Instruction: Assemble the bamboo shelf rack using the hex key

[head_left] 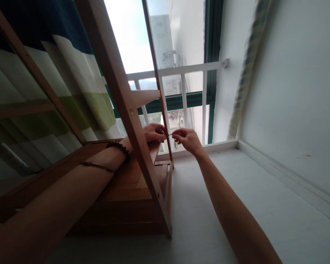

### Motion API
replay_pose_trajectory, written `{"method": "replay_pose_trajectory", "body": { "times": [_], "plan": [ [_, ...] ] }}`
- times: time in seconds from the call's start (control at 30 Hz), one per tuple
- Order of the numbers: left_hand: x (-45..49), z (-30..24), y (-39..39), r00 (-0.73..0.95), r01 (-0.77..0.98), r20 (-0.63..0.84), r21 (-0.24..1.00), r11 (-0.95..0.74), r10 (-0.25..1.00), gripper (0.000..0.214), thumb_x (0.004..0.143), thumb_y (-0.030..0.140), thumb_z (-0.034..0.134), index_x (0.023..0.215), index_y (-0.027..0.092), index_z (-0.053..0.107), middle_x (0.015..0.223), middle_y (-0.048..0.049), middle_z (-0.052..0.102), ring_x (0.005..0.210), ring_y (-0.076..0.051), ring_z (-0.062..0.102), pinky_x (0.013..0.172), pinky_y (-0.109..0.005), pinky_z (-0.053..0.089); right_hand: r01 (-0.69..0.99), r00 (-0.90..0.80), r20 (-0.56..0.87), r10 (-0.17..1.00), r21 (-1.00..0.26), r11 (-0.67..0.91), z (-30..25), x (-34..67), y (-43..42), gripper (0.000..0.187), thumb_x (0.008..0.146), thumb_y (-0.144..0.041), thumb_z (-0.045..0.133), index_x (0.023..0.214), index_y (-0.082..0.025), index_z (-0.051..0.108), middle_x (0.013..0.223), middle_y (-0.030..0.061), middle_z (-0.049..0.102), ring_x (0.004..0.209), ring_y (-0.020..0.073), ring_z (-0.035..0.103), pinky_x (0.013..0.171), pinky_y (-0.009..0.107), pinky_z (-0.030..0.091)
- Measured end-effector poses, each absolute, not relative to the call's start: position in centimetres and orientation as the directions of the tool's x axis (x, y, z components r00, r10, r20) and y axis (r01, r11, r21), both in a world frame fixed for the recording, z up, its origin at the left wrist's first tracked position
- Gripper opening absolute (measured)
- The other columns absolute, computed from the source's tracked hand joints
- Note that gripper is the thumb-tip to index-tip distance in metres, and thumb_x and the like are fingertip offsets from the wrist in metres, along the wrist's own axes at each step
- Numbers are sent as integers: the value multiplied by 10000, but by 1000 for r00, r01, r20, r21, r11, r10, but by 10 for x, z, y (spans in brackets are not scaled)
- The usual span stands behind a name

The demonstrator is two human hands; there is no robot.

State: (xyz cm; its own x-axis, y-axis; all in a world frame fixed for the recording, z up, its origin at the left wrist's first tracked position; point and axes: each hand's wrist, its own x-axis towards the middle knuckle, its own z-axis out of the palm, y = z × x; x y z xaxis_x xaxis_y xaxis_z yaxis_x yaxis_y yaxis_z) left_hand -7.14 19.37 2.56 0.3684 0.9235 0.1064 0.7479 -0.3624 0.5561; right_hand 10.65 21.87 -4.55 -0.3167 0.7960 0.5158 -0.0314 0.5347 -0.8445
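Observation:
A brown wooden shelf frame (143,146) stands on the floor. My left hand (154,132) reaches between its uprights, fingers curled together at the inner side of the rear upright (158,79); whatever they pinch is too small to make out. On the outer side of that upright, my right hand (187,139) pinches a small hex key (175,143). The key's long arm hangs down below the fingers, and its short end points at the upright near a bolt hole. Whether its tip sits in a bolt cannot be seen. A beaded bracelet (118,146) circles my left wrist.
A lower wooden shelf board (129,179) lies under my left forearm. Striped curtains (79,88) hang at the left. Behind the frame is a window with a white railing (192,67). A white wall (294,91) rises at the right above the pale floor (203,212).

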Motion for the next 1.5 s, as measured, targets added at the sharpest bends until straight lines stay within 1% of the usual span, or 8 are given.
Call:
{"method": "replay_pose_trajectory", "body": {
  "times": [0.3,0.57,0.73,0.97,1.13,1.27,1.37,1.5],
  "plan": [
    [-69,25,196,376,774,130,500,-388,917,305,637,310,644,897,152,629,819,-45,662,753,-186,615,704,-285,472,-11,-287,553,782,-818,575,-51,99,220,106,748,-217,604,807,-159,672,708,39,660,571,105,578,568,249,501],
    [-69,25,195,364,774,145,503,-385,920,334,629,350,652,897,151,650,860,-46,674,795,-196,603,735,-292,461,244,-255,730,635,-587,772,-49,98,213,172,817,-193,515,834,-191,686,850,57,658,787,163,586,771,301,443],
    [-73,19,202,386,745,157,528,-408,909,349,635,374,650,913,162,647,869,-30,678,803,-188,602,746,-287,457,352,-272,742,613,-517,781,-46,97,208,216,859,-198,459,868,-179,674,896,70,637,798,161,572,756,282,422],
    [-78,12,212,430,717,199,518,-467,881,276,635,271,625,894,177,639,883,-10,668,864,-189,600,829,-315,437,397,-269,756,597,-478,784,-48,95,203,249,881,-236,425,857,-179,666,897,87,629,792,171,569,742,289,409],
    [-76,13,210,434,702,175,549,-453,884,290,619,254,628,898,172,629,877,-13,657,870,-190,595,843,-330,431,173,-247,665,705,-686,707,-48,96,209,142,809,-244,540,801,-185,669,794,57,646,709,150,587,696,291,465],
    [-70,15,205,397,701,150,588,-405,905,304,605,265,650,885,150,616,852,-27,652,797,-181,605,808,-336,450,-113,-260,388,884,-922,371,-47,93,211,85,737,-205,614,767,-133,650,650,38,617,534,105,547,538,261,488],
    [-64,17,201,357,689,109,640,-340,928,308,627,319,647,871,136,605,837,-41,650,708,-168,610,755,-342,476,-307,-262,263,928,-935,178,-48,89,211,79,706,-184,644,739,-112,635,620,17,595,502,67,510,501,216,466],
    [-58,20,199,336,713,99,623,-321,937,317,664,404,613,840,141,605,823,-41,650,681,-166,612,717,-331,481,-417,-209,235,949,-900,131,-54,83,210,180,634,-218,713,737,-110,612,638,4,606,498,49,498,476,188,435]
  ]
}}
